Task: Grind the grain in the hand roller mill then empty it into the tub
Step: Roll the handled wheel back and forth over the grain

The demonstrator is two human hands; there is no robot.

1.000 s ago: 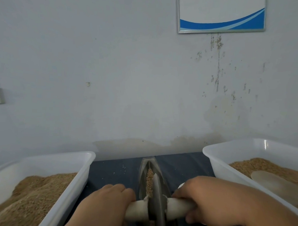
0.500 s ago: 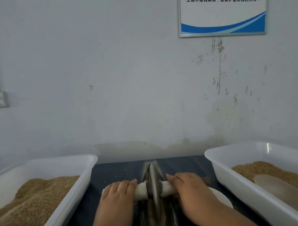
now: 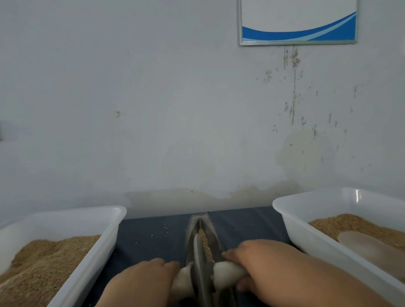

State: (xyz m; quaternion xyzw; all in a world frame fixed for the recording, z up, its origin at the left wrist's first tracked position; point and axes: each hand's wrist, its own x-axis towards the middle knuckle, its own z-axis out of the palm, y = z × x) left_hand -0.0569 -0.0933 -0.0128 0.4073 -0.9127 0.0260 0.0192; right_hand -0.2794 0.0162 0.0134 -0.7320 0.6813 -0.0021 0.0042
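A dark metal boat-shaped trough (image 3: pixel 195 224) lies lengthwise on the blue table, with tan grain (image 3: pixel 205 243) along its groove. A grey metal grinding wheel (image 3: pixel 199 261) stands in the trough on a white axle handle (image 3: pixel 225 273). My left hand (image 3: pixel 144 282) grips the left end of the handle. My right hand (image 3: pixel 259 263) grips the right end, thumb underneath. White tubs of grain stand on either side: the left tub (image 3: pixel 106 239) and the right tub (image 3: pixel 295 227).
A translucent flat scoop (image 3: pixel 366 246) lies on the grain in the right tub. A few loose grains (image 3: pixel 164 230) are scattered on the blue table cover (image 3: pixel 152 241). A stained wall rises close behind the table, with a framed notice (image 3: pixel 298 21) on it.
The wheel rolled away along the trough half a second ago and has now come back towards me, with both hands still on the handle.
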